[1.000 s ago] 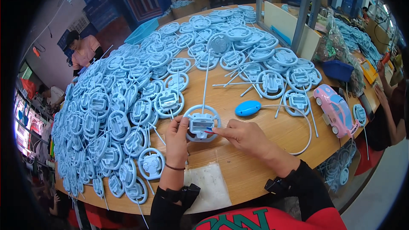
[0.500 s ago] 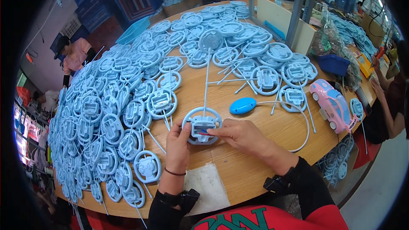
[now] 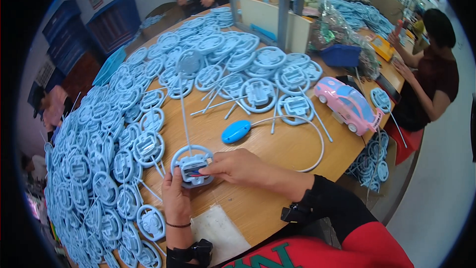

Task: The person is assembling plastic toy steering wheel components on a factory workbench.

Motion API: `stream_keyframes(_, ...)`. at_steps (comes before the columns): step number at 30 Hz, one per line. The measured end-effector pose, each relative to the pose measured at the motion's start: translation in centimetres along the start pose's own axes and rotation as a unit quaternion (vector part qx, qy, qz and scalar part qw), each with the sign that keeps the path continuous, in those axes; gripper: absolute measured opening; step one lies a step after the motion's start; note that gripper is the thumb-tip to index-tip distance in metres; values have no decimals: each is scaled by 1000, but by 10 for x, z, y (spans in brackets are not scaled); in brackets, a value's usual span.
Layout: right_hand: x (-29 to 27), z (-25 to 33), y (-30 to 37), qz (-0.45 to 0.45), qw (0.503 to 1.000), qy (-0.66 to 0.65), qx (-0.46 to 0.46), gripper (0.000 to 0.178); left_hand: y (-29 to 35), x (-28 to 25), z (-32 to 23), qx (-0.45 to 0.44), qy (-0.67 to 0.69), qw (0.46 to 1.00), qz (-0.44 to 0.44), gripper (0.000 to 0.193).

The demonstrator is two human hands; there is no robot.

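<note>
Pale-blue, round plastic steering-wheel part [image 3: 191, 158], near left on the brown wooden bench [image 3: 292, 138]; left hand [image 3: 176, 199] pinches its left rim, right hand [image 3: 243, 167] meets its recess, grip unclear; presumably light, stiff, best held by the rim

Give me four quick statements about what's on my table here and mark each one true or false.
1. The left hand holds a pale blue plastic steering-wheel-shaped piece. True.
2. The right hand is well away from that piece. False: the right hand's fingertips are at its recessed middle.
3. A pink plastic toy car stands right of the bright blue oval object. True.
4. The held piece's thin, straight, pale rod points toward the wearer. False: that rod points away.
</note>
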State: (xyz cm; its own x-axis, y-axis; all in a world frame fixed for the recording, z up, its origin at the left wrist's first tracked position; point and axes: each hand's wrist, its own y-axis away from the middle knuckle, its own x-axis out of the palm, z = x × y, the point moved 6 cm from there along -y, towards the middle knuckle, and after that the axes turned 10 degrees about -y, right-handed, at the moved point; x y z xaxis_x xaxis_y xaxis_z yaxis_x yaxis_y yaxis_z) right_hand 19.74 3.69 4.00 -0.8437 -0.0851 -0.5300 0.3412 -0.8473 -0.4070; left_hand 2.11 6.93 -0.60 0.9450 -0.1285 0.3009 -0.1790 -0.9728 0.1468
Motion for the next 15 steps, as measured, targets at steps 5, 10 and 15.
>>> stream_keyframes(5, 1, 7, 0, 35, 999, -6, 5, 25, -3, -9, 2, 12, 5, 1000, -10, 20)
stream_keyframes(10, -2, 4, 2, 23, 1000, -7, 19, 24, 7, 15, -5, -24, -12, 999, 44, 30)
stream_keyframes(15, -1, 7, -1, 24, 1000, -15, 14, 23, 7, 18, -4, -22, 22, 998, 57, 39)
